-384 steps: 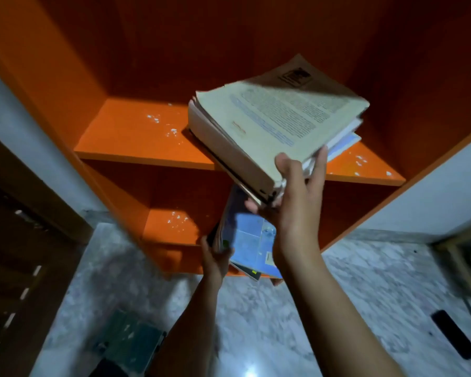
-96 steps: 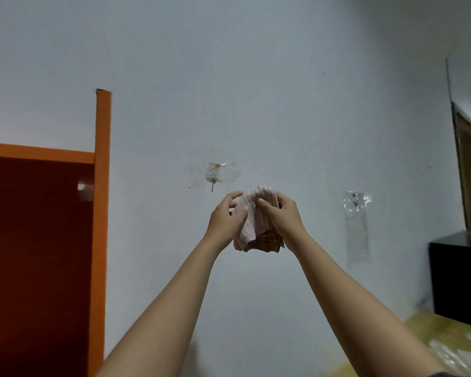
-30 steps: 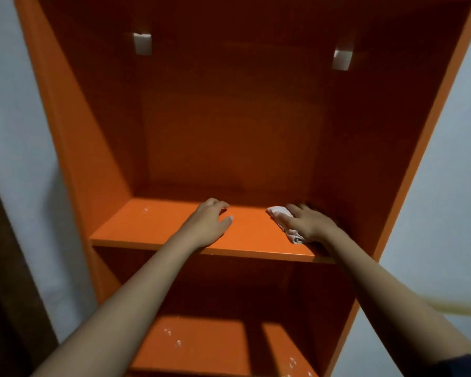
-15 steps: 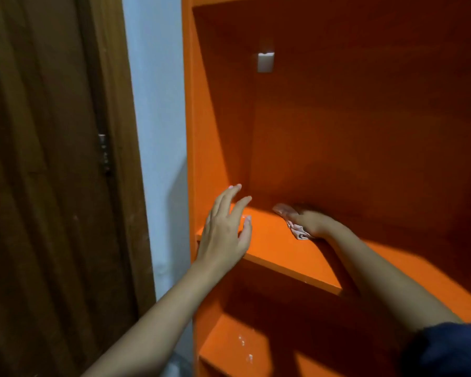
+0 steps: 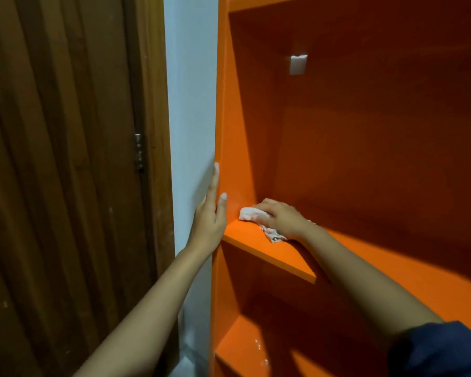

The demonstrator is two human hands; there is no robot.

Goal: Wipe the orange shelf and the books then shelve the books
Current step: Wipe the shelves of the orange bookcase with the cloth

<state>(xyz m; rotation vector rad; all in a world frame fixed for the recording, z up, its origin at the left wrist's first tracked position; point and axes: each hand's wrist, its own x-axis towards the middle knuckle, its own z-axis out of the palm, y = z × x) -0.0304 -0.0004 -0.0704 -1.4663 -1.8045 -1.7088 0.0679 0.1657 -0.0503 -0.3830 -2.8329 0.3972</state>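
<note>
Right hand point(image 5: 282, 219): closed over a crumpled pale cloth point(image 5: 256, 217), pressing it onto the orange shelf point(image 5: 272, 257) board at its back left corner. Left hand point(image 5: 210, 216): open flat, fingers extended, gripping the shelf's left side panel at the front edge.

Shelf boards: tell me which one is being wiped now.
The upper board: the right hand presses the cloth onto its left end. The lower board is untouched, with white specks.
</note>
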